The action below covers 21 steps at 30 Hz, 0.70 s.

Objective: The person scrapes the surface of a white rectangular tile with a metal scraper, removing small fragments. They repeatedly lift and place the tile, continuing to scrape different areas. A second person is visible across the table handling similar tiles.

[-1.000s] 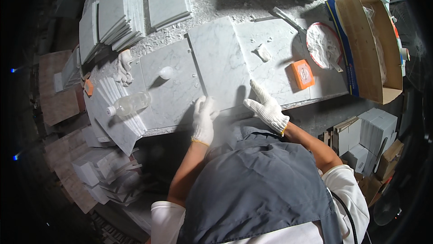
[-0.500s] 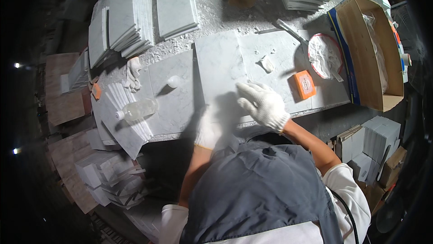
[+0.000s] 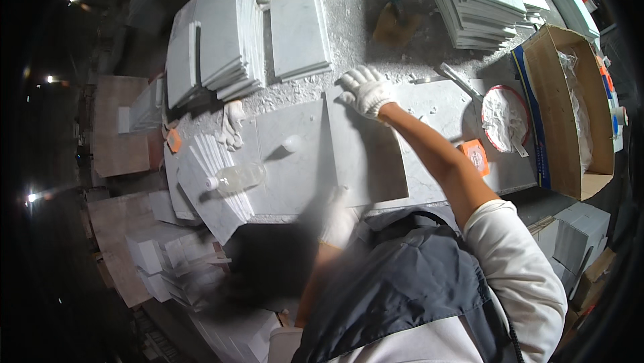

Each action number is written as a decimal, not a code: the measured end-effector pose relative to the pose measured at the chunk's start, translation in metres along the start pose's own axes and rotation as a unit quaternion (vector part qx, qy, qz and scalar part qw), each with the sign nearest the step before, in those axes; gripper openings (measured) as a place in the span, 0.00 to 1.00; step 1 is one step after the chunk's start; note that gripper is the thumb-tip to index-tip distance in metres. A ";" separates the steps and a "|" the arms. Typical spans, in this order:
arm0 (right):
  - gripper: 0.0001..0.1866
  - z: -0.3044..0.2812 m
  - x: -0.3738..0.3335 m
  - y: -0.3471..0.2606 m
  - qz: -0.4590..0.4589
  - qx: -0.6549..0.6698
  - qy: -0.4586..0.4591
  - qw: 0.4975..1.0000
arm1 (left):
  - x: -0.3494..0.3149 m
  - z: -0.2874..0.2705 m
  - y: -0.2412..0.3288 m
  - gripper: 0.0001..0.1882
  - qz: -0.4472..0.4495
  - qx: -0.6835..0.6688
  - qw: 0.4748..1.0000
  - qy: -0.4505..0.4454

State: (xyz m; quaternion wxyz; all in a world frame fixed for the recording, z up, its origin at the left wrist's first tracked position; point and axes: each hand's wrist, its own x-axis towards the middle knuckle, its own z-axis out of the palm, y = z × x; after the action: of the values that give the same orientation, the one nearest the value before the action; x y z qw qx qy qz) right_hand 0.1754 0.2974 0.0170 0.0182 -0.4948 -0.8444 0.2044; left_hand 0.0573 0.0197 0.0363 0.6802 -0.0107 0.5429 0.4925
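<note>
A grey-white marble tile (image 3: 365, 155) lies on other tiles in the middle of the bench. My right hand (image 3: 367, 92), in a white knit glove, reaches to the tile's far edge with its fingers spread. Close to the tile's near edge is my left hand (image 3: 340, 222), gloved too and smeared by motion, so its fingers are not clear. Left of the tile stands a small white cup or cap (image 3: 290, 143). A clear bottle (image 3: 241, 178) lies across several fanned tiles (image 3: 213, 215) at the bench's front left.
Stacks of tiles stand at the far left (image 3: 225, 41) and far right (image 3: 463, 11). A red-rimmed bowl of white paste (image 3: 504, 118) and an orange box (image 3: 475, 156) sit right of my arm, beside an open cardboard box (image 3: 553, 111). A loose glove (image 3: 232, 126) lies left.
My right hand has moved from the near part of the tile to its far edge, fingers now spread. My left hand stays near the front edge, blurred. The whole view has shifted.
</note>
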 end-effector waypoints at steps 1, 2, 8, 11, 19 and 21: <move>0.34 0.000 -0.015 0.002 -0.023 0.006 0.026 0.999 | 0.005 -0.003 -0.003 0.18 -0.030 -0.051 0.998 -0.001; 0.36 0.000 -0.035 0.003 -0.023 -0.014 0.012 1.000 | 0.009 -0.007 -0.005 0.21 -0.033 -0.034 0.998 0.028; 0.29 0.014 -0.220 -0.016 -0.263 0.077 -0.088 0.958 | 0.010 -0.009 0.000 0.23 -0.149 -0.202 0.961 -0.118; 0.23 0.005 -0.264 0.026 -0.220 0.306 -0.046 0.925 | -0.006 0.005 0.005 0.23 -0.014 0.028 0.994 -0.102; 0.28 0.027 -0.306 0.042 0.314 0.691 -0.064 0.648 | -0.016 0.028 0.021 0.27 0.227 0.592 0.773 0.019; 0.34 0.034 -0.298 0.038 0.295 0.670 -0.075 0.677 | -0.016 0.028 0.021 0.28 0.228 0.645 0.728 0.044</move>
State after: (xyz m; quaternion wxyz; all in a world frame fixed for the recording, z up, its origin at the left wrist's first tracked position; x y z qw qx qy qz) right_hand 0.3505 0.0515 0.0230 0.2203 -0.5564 -0.2902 0.7468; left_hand 0.0643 0.0354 0.0709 0.3661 0.5326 0.7455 0.1630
